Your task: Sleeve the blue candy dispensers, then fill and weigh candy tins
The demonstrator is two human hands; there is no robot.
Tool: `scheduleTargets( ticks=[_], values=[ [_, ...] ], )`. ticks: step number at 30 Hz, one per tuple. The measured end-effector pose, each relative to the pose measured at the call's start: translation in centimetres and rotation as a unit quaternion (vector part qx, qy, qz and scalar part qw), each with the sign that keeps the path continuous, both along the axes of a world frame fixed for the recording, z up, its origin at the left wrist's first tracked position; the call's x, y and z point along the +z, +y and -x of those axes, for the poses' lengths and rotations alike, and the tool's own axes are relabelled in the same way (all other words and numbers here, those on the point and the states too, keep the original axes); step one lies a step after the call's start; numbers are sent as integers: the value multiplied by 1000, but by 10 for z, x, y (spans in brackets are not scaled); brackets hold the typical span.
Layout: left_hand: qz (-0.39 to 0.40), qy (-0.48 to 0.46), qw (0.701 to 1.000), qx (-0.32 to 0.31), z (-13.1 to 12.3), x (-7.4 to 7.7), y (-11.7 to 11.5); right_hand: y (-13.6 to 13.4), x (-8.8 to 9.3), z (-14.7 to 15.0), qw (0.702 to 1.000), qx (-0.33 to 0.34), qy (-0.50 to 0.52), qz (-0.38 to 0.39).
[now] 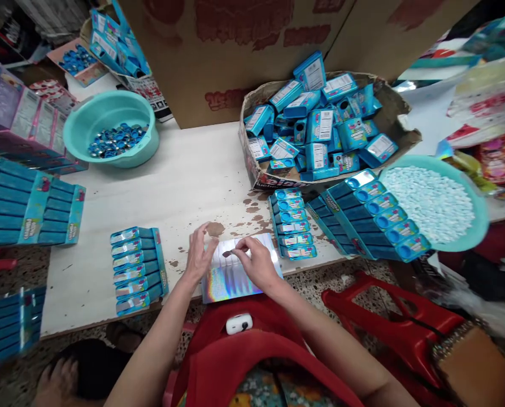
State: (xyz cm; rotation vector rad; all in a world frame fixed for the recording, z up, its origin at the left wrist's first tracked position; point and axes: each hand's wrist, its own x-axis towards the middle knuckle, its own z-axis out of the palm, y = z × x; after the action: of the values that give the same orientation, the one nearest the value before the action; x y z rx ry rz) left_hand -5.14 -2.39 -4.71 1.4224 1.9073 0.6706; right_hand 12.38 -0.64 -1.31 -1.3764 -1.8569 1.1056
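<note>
Holographic sheet [234, 281], partly behind right fingers [244, 245] tight on an indistinct dark piece [227, 254]; left fingers [197, 238] apart.

I'd call this a small workshop for packing goods by hand. The white tabletop [188, 169], stained brown, is loaded with loose stock: a torn carton [246, 158] heaped with blue packs [320, 124], one basin [108, 113] of small blue pieces [117, 141], another basin [480, 223] full of pale pellets [426, 198]. Blue racks [136, 271] stand in alike rows near the edge, and a person's left hand [199, 254] and right hand [255, 263] are busy between them. A big cardboard box [218, 62] walls off the back; a red plastic stool [379, 316] stands on speckled flooring [307, 291].
</note>
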Motion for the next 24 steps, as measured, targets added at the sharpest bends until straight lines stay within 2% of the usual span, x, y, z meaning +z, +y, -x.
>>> scheduleTargets(
  ticks=[3, 5, 7, 10, 12, 17, 21, 24],
  values=[
    [52, -197, 973, -109, -29, 12, 7, 4, 8, -22, 999, -43, 14, 30],
    [105, -267, 949, -128, -52, 15, 16, 7, 6, -38, 995, -94, 1, 30],
    [118, -281, 943, -131, -74, 18, 30, 13, 2, -55, 987, -160, -27, 7],
    [84, -253, 951, -158, -101, 23, 58, 32, -5, -81, 961, -261, -74, -48],
    [58, -232, 955, -175, -116, 22, 80, 50, -10, -96, 947, -300, -95, -61],
    [52, -219, 955, -194, -142, 3, 119, 87, -31, -119, 937, -326, -118, -38],
    [122, -277, 944, -130, -155, -17, 123, 92, -50, -123, 933, -351, -79, -15],
    [198, -273, 938, -84, -164, -31, 116, 92, -57, -126, 927, -372, -41, 11]
  ],
)
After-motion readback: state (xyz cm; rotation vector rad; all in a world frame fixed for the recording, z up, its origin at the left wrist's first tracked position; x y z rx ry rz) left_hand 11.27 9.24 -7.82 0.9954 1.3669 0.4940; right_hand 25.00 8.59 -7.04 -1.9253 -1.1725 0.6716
